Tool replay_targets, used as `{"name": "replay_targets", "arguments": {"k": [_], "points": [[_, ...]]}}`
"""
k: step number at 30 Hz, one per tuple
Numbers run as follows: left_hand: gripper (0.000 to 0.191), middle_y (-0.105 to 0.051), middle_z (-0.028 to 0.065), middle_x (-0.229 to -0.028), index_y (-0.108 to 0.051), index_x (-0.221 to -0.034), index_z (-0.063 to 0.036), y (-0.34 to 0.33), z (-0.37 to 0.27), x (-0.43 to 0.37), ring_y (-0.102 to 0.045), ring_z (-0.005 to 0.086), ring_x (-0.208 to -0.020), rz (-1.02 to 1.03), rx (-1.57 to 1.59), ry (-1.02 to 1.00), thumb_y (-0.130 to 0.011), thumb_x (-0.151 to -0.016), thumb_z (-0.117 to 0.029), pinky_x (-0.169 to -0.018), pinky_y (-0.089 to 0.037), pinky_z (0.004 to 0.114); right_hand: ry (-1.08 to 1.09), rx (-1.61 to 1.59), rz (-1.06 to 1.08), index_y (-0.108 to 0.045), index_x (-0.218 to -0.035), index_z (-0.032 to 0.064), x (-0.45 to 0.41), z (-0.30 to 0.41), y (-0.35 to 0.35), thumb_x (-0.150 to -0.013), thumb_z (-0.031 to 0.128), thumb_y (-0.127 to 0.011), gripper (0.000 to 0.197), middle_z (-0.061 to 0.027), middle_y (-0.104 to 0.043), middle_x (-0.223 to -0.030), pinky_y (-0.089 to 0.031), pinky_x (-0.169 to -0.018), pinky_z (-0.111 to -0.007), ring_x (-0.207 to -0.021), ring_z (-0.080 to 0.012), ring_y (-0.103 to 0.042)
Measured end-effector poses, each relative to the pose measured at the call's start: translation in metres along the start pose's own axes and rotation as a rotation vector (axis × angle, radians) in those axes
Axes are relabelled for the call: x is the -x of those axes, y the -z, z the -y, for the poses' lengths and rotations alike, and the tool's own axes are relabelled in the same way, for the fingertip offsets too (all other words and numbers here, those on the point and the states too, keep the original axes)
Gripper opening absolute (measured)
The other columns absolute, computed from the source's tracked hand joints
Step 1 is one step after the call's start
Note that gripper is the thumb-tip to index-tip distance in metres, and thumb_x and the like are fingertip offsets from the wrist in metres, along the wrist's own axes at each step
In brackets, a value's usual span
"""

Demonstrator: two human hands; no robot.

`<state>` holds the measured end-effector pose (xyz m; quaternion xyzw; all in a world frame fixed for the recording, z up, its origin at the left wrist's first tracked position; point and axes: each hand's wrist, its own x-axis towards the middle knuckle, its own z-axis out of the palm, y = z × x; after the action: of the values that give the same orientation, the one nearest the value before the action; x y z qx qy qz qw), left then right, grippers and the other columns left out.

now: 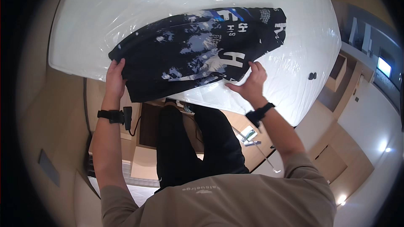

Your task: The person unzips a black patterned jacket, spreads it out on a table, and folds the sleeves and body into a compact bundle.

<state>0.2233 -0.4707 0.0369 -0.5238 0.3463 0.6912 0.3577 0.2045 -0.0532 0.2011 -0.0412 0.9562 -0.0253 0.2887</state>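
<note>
A black garment (151,53), apparently shorts, lies spread on a plastic-covered mattress (85,37). It has a blue-grey splashed print and white lettering toward its right end. My left hand (115,78) grips the garment's left end, which hangs slightly past the mattress edge. At the lower right corner, my right hand (254,83) has thumb and fingers spread around the hem, with the fingertips at the cloth's edge. Some creases run along the lower side near that corner.
A small black object (312,76) rests on the mattress at right. Below the mattress edge, a phone-like device (248,133) lies on a wooden surface beside a thin metal rod (265,157). Black straps with devices (116,116) sit on both wrists. A wooden drawer or box (337,72) stands at right.
</note>
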Motion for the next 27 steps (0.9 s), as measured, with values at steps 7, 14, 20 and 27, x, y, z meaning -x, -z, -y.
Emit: {"name": "replay_targets", "arguments": {"k": [7, 14, 20, 27], "points": [[0.032, -0.059, 0.0083, -0.122, -0.051, -0.126, -0.0042, 0.023, -0.012, -0.009, -0.057, 0.0199, -0.112, -0.033, -0.074, -0.012, -0.051, -0.097, -0.019, -0.092, -0.048, 0.033, -0.288, -0.129, -0.129, -0.043, -0.125, 0.0036, -0.009, 0.014, -0.063, -0.067, 0.013, -0.073, 0.066, -0.0210, -0.046, -0.122, -0.041, -0.090, -0.044, -0.109, -0.0398, -0.048], [0.032, -0.056, 0.0070, -0.125, -0.051, -0.121, -0.0060, 0.024, -0.041, -0.012, -0.054, 0.0229, -0.115, -0.153, -0.156, -0.002, -0.052, -0.097, -0.027, -0.097, -0.037, 0.051, -0.484, -0.157, 0.119, -0.046, -0.122, 0.0091, 0.012, -0.011, -0.056, -0.074, 0.002, -0.059, 0.050, -0.0165, -0.061, -0.110, -0.051, -0.074, -0.045, -0.090, -0.0402, -0.062], [0.040, -0.056, 0.0103, -0.126, -0.046, -0.128, -0.0031, 0.034, -0.038, -0.013, -0.055, 0.0249, -0.115, 0.002, -0.121, -0.035, -0.054, -0.093, -0.021, -0.097, -0.044, 0.042, -0.674, -0.370, 0.290, -0.031, -0.137, 0.0144, 0.013, -0.008, -0.063, -0.077, 0.000, -0.054, 0.066, -0.0248, -0.062, -0.111, -0.050, -0.084, -0.046, -0.099, -0.0434, -0.061], [0.047, -0.056, 0.0137, -0.125, -0.043, -0.131, 0.0011, 0.030, -0.042, 0.003, -0.054, 0.0242, -0.118, 0.092, -0.460, -0.220, -0.055, -0.093, -0.024, -0.098, -0.043, 0.035, -0.164, -0.357, 0.104, -0.026, -0.143, -0.0004, -0.021, -0.059, -0.030, -0.066, 0.026, -0.086, 0.101, -0.0219, -0.042, -0.133, -0.037, -0.104, -0.041, -0.118, -0.0367, -0.047]]}}
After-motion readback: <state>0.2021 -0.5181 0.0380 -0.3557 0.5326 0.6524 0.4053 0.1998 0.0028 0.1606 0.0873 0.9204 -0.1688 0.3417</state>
